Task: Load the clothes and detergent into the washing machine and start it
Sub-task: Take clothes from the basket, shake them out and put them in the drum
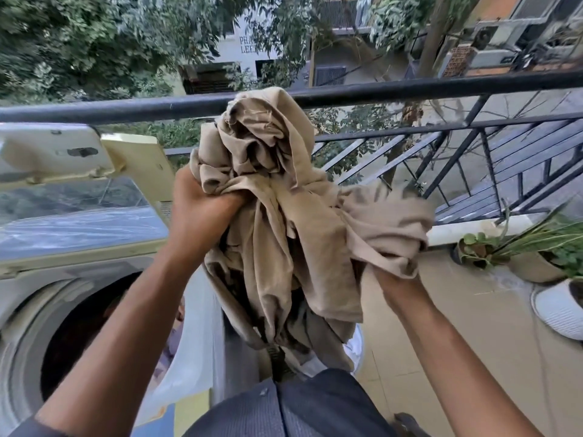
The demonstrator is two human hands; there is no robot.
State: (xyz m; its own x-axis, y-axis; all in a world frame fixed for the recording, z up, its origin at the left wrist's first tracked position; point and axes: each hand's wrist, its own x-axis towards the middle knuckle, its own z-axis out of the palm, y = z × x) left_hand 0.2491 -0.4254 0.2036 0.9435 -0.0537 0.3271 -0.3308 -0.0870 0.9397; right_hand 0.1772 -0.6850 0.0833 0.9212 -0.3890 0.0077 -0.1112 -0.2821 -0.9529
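Both arms are up and the crumpled beige cotton garment (277, 216) is held high, bunched against the backdrop of the black metal balcony railing (410, 86). The left hand (202, 203) grips the cloth on its left side, fingers curled tight into the folds, thumb side toward the camera. The right hand (394, 263) is buried in a wad of the same fabric on the right; the cloth wraps over the fingers, so how they lie cannot be told, though the wad looks gathered around the fist.

The garment hangs down between the two forearms, its lower hem trailing toward the person's dark grey shirt (315, 405) at the bottom edge. It sits just right of the washer, not over the opening.

Down at the left, the white top-loading washing machine (28, 294) stands with its round dark drum opening (94, 335) exposed. Its yellowed lid (79, 222), with a clear glossy panel, is tipped up toward the railing. Something pale lies inside the drum's right side, too blurred to identify.

On the right, on the tan tiled floor (473, 326), leafy green plants in pots (536, 247) stand near the railing base, and a white ribbed pot (558, 307) sits just in front of them. Trees and buildings fill the view beyond.
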